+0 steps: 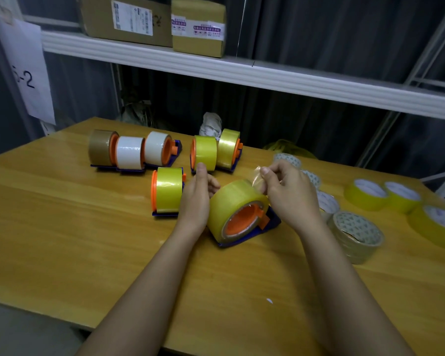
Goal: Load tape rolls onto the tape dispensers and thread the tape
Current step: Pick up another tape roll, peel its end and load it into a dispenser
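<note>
While the wooden tabletop (75, 240) fills most of the head view, a white shelf (242, 73) crosses above it and carries two cardboard boxes (129, 19), and a paper sheet (26, 70) marked with a "2" hangs at the left. At the back of the tabletop stand loaded dispensers: a row of three (129, 152) with one brown roll and two white ones, a pair (216, 152) with yellow rolls to their right, and a single yellow-loaded dispenser (168, 192) nearer the person. On the right edge lie loose yellow rolls (380, 195) flat on their sides, and between them and the hands sit clear rolls (355, 235) with printed cores. Near the middle, a yellow tape roll (231, 201) sits on an orange hub in a blue dispenser (270, 223) that rests tilted on the tabletop. The left hand (197, 196) lies against the roll's left side, its fingers (213, 185) curled round behind the roll and the thumb pointing up. The right hand (285, 188) is above the roll's right edge, its fingers (266, 173) pinched together on the clear free end of the tape (256, 177), which is lifted off the top of the roll.
</note>
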The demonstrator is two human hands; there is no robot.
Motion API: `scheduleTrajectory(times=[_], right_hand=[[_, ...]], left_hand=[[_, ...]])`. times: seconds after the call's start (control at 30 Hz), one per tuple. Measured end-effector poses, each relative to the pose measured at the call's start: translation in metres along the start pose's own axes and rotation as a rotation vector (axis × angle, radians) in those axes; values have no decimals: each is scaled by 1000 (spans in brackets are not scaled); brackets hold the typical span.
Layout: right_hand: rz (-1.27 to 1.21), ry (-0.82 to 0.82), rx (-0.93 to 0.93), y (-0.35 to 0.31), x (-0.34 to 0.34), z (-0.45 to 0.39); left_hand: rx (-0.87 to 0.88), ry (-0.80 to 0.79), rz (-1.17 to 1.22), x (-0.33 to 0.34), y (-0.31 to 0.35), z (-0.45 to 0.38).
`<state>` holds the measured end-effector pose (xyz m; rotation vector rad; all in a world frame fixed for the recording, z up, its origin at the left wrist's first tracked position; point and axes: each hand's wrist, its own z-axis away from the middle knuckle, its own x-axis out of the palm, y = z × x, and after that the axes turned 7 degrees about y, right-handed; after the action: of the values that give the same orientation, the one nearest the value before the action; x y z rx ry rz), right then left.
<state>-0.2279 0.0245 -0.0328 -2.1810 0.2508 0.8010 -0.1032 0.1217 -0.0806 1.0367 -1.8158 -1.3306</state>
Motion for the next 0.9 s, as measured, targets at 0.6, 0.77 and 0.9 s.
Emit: scheduleTrajectory(times=[0.6, 0.77, 0.9], right_hand=[[13, 96, 70, 6, -4, 9], [-362, 44, 322, 17, -7, 10], [-524, 40, 393, 21, -9, 15]], left_hand=[[339, -370, -230, -16, 13, 12], [318, -377, -213, -15, 12, 11], [310, -399, -182, -14, 10, 12]])
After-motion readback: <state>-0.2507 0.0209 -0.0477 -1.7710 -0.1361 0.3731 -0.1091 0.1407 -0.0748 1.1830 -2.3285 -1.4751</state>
